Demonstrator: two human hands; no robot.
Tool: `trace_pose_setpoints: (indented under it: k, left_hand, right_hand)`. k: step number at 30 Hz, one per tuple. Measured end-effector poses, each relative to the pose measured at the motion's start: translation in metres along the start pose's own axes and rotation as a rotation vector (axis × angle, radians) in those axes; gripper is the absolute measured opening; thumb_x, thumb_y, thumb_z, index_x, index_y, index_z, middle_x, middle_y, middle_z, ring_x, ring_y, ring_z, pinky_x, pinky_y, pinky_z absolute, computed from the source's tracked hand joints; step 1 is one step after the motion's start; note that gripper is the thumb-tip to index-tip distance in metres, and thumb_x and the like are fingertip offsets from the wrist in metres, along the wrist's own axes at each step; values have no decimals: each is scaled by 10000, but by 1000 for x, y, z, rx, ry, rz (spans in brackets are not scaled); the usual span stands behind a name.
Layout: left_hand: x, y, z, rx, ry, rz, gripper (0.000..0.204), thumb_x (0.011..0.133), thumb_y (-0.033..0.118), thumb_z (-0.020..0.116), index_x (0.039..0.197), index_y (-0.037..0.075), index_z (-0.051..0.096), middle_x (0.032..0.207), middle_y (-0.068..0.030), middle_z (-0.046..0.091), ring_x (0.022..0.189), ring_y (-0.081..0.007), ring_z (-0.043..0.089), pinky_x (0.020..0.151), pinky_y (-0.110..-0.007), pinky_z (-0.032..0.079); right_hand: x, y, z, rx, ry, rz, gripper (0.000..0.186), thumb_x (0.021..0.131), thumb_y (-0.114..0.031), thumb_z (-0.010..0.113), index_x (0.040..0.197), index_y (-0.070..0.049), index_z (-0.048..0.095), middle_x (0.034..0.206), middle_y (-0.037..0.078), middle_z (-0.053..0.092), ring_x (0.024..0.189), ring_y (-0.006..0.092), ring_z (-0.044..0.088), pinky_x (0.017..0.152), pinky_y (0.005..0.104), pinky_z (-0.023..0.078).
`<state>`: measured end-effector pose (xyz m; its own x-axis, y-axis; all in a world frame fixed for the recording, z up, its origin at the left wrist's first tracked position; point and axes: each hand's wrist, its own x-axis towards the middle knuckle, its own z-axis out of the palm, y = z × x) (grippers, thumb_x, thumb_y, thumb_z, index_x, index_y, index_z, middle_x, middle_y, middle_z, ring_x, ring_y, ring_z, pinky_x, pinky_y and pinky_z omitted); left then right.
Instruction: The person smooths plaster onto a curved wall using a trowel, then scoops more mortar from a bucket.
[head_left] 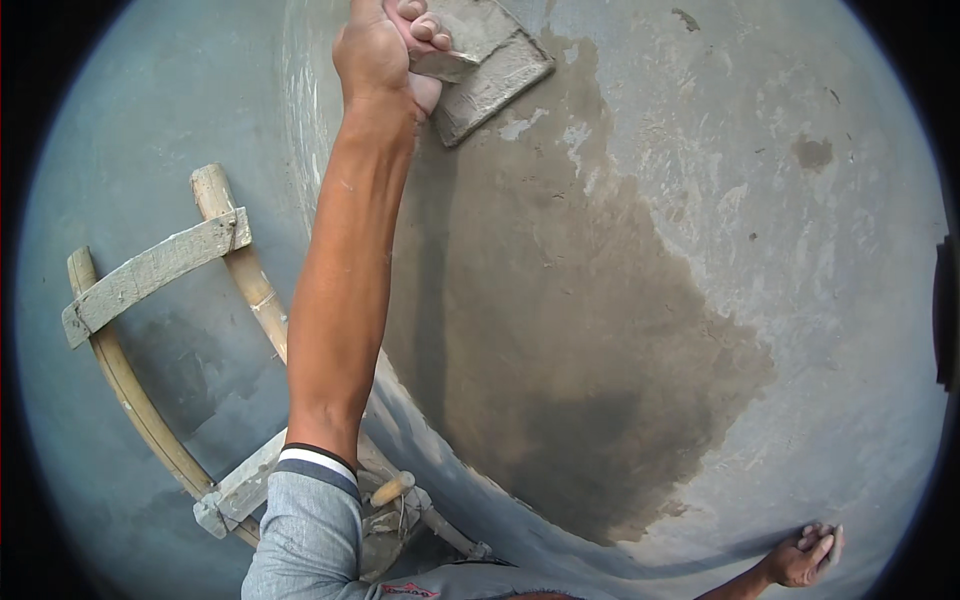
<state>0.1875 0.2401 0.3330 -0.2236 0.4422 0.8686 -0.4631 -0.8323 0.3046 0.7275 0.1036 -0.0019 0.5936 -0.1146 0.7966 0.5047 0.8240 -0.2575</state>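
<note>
Left hand (pixel 385 55) closed round float (pixel 503 85) at top, by upper end of dark patch (pixel 560 290) on wall (pixel 850 270); right hand (pixel 803 558) half-curled low at right, whether holding anything we cannot tell; tilted float could gouge patch; overreaching beside bamboo ladder (pixel 140 400) could cost us balance.

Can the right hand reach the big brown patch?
Probably yes. The right hand is low and to the right of the brown patch, and I see nothing between them. The left hand, holding the plastering float, is up high, away from that path.
</note>
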Motion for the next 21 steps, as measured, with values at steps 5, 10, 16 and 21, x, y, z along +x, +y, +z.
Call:
trace_pose_setpoints:
  k: [5,10,16,21]
  left_hand:
    - [-85,-30,84,101,-107,-193,422,951,445,493,1081,48,431,646,-17,451,461,-116,497,421,-237,487]
    - [23,8,24,106,298,104,297,992,369,430,827,122,418,612,45,403,404,-60,384,368,-222,358]
    - [-87,-49,65,160,-47,-89,365,966,409,454,789,92,416,628,12,406,488,-96,444,459,-239,408]
    - [-17,0,8,129,162,27,368,956,425,479,906,63,439,612,11,394,412,-82,429,359,-251,400]
  right_hand:
    - [4,-10,2,-27,25,-4,245,959,-70,443,1116,80,556,764,98,539,548,86,360,591,246,390]
    - [-2,-7,13,-49,-3,-36,240,946,-44,416,1109,64,554,795,100,484,545,91,353,554,260,382]
    - [4,-9,2,-76,34,-10,239,955,-59,431,1115,61,560,802,96,513,545,87,357,577,250,391]
    - [-1,-6,9,-6,-36,-15,242,958,-68,446,1130,60,560,826,112,570,548,85,371,596,243,404]
